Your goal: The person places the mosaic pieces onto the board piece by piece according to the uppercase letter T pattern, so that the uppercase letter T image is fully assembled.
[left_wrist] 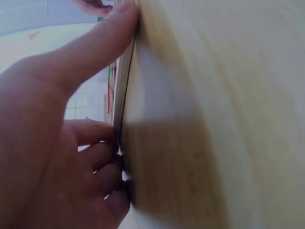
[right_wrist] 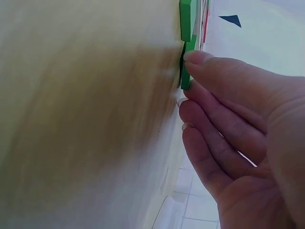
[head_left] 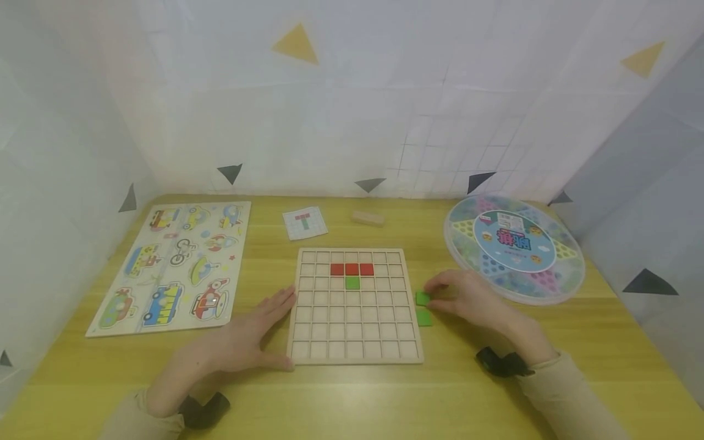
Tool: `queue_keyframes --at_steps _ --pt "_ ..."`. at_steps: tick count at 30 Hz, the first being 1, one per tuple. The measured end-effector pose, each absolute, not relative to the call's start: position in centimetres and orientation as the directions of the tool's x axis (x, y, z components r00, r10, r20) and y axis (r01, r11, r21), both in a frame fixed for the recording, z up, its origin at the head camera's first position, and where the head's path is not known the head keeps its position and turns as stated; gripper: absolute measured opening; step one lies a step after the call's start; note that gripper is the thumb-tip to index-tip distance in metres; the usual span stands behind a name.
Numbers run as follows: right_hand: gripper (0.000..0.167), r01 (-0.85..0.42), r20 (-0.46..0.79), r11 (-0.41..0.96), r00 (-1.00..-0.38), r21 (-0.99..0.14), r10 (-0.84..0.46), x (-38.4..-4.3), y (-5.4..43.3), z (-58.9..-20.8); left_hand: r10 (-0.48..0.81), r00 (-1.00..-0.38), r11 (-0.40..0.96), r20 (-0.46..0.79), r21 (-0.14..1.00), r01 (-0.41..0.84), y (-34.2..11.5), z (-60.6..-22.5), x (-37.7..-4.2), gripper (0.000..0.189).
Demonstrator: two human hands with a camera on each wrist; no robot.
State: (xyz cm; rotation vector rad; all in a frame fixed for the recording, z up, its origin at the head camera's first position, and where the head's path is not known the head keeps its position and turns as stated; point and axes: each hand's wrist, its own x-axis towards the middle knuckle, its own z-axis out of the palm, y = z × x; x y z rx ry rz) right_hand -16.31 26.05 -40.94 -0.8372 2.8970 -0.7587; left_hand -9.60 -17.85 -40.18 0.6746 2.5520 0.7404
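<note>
A square wooden grid board lies on the table between both hands. Three red tiles form a row in its upper part, with one green tile under the middle one. My left hand rests at the board's left edge, thumb spread from the straight fingers, thumb and fingertips touching the side. Just right of the board, my right hand pinches a loose green tile between thumb and index finger. A second loose green tile lies on the table, nearer me.
Behind the board are a paper card printed with a red and green T and a small wooden block. A vehicle picture puzzle lies left. At the right is a round game box, close behind my right hand.
</note>
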Motion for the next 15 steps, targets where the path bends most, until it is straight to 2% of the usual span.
queue_keyframes --at_steps 8,15 --pt "0.022 -0.467 0.091 0.713 -0.862 -0.523 -0.498 -16.3 26.0 -40.3 0.55 -0.807 0.743 -0.214 0.568 0.355 -17.7 -40.2 -9.5 0.114" --pt "0.024 -0.491 0.149 0.699 -0.858 -0.52 -0.492 -16.4 26.3 -39.3 0.542 -0.809 0.745 -0.228 0.575 0.338 -17.7 -40.3 -9.5 0.114"
